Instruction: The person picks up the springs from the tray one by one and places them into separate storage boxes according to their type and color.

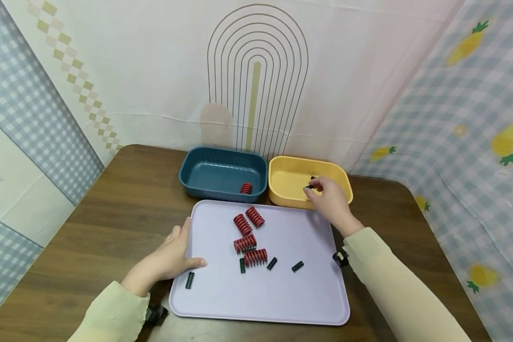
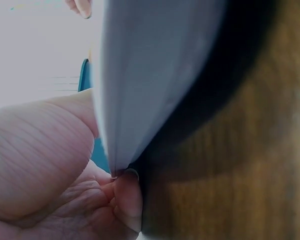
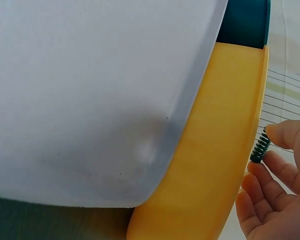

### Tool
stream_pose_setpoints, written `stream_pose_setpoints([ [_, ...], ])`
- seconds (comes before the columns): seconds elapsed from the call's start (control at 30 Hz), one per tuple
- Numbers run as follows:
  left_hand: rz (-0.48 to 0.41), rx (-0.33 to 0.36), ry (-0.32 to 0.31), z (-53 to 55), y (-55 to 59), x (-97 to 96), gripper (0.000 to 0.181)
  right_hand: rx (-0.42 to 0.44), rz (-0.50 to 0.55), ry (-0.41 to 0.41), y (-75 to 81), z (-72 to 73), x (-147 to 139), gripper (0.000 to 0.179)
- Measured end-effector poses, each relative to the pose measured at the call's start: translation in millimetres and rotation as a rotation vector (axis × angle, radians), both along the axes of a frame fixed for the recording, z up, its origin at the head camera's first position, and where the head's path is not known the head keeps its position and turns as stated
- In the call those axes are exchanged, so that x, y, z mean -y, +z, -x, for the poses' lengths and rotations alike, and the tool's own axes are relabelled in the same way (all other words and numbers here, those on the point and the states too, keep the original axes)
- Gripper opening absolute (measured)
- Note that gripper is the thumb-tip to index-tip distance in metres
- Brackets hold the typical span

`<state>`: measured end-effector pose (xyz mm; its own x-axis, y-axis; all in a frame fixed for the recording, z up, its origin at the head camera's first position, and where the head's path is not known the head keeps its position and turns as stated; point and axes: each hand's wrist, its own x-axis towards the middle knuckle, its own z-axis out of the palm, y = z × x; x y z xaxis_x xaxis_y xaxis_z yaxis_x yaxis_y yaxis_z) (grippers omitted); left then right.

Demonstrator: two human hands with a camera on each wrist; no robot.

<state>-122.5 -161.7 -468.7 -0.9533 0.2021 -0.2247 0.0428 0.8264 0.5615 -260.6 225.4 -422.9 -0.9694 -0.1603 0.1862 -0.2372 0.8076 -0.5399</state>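
My right hand [image 1: 330,202] pinches a small dark green spring [image 3: 260,148] between thumb and fingertips, above the yellow bin [image 1: 288,199]. Another dark piece shows in that bin, partly behind the fingers. At the left edge of the pale lilac tray [image 1: 256,299], my left hand [image 1: 171,254] holds the rim, thumb over the top and fingers [image 2: 127,197] at the outer side. Below that thumb lies a green spring [image 1: 190,280]. Several red springs [image 1: 255,257] sit mid-tray, with more small green springs [image 1: 297,266] near them.
A dark blue bin [image 1: 188,183] stands left of the yellow one, behind the tray, with a red spring [image 1: 246,188] inside. The wooden table [image 1: 124,199] extends around the tray. A patterned cloth [image 1: 162,71] hangs behind the bins.
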Motion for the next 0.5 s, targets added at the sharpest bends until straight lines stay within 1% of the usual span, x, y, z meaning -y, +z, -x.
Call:
stream_pose_setpoints([
  [0.2,0.002,0.001,0.001,0.7,-0.8,-0.2,0.12,0.037,0.003,-0.001,-0.1,0.0,1.2,0.034],
  [0.33,0.005,-0.004,-0.003,0.8,-0.2,0.0,0.12,0.041,0.019,-0.006,2.5,-1.3,0.3,0.035],
  [0.43,0.008,-0.001,-0.003,0.8,0.4,0.0,0.12,0.027,0.043,0.019,5.2,-5.6,-0.8,0.036],
  [0.5,0.008,0.003,-0.001,0.1,1.8,0.1,0.12,0.009,0.051,0.057,6.7,-10.6,-2.2,0.036],
])
